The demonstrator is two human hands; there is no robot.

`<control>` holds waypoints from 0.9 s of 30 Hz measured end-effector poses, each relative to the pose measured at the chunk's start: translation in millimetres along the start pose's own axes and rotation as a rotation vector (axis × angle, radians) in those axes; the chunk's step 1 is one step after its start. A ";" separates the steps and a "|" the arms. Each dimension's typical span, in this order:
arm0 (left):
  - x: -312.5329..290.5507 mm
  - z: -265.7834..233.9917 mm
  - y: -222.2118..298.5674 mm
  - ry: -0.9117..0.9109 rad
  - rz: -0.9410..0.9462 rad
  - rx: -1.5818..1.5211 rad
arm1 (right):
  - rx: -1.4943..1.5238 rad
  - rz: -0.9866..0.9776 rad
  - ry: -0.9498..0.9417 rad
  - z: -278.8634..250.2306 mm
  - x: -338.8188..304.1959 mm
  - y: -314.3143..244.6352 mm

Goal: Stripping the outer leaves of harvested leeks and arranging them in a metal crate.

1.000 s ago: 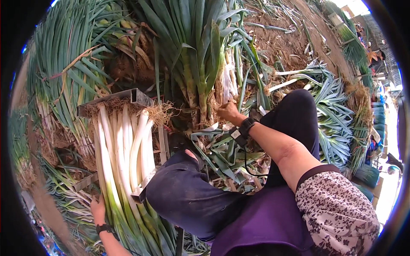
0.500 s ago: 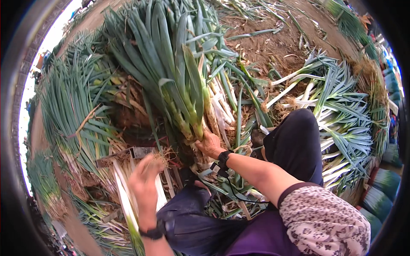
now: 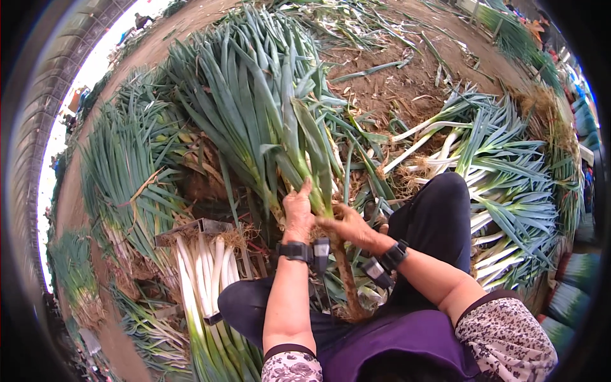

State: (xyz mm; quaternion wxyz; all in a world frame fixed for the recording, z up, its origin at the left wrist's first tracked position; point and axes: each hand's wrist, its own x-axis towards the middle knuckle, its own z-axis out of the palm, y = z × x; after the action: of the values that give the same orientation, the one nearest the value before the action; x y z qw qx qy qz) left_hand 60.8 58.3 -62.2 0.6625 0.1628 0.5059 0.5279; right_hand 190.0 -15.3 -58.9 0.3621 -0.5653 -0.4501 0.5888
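Note:
A long green onion point(image 3: 347, 277) runs between my hands, its broad green leaves pointing away from me. Its lower stalk, in brown outer skin, hangs down toward my lap. My left hand point(image 3: 299, 207) is wrapped round it where the leaves begin. Just to the right, my right hand point(image 3: 351, 227) has its fingers closed on the same stalk. Beyond them lies a large heap of untrimmed green onions point(image 3: 235, 95). Left of my knee, several green onions with clean white stalks point(image 3: 207, 274) lie side by side, roots against a metal bracket point(image 3: 194, 230).
More white-stalked green onions point(image 3: 509, 175) are piled to the right of my raised knee. Bundles of green onions point(image 3: 130, 159) lie at the left. Stripped leaves and scraps point(image 3: 407, 63) litter the brown soil ahead. Wrapped bundles point(image 3: 569, 299) stand at the far right.
My left hand has moved from above the white-stalked onions to the onion stalk and closed on it. My right hand has drawn the onion nearer, showing its brown lower stalk.

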 end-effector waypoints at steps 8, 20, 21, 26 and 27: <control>-37.3 -3.3 -11.9 0.004 0.076 -0.141 | -0.231 -0.024 0.149 -13.2 -2.9 5.3; -71.7 -10.2 -31.4 0.053 0.202 0.050 | -0.140 0.020 -0.297 -36.9 31.8 -49.9; -81.7 -11.4 -39.2 0.081 0.280 0.179 | 0.143 0.074 -0.392 -36.0 44.1 -43.9; -155.8 -93.8 -82.2 -0.024 0.281 1.127 | 0.440 0.271 -0.222 -28.8 36.4 -56.6; -154.9 -128.9 -90.9 -0.100 0.345 1.228 | 0.460 0.308 -0.242 -15.2 37.2 -63.8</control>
State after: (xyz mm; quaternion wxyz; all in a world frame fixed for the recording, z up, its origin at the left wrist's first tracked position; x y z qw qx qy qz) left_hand 11.6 -152.0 -109.2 0.3769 0.6162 0.6512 0.2327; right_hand 196.1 42.6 -10.9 0.3308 -0.4557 -0.2539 0.7864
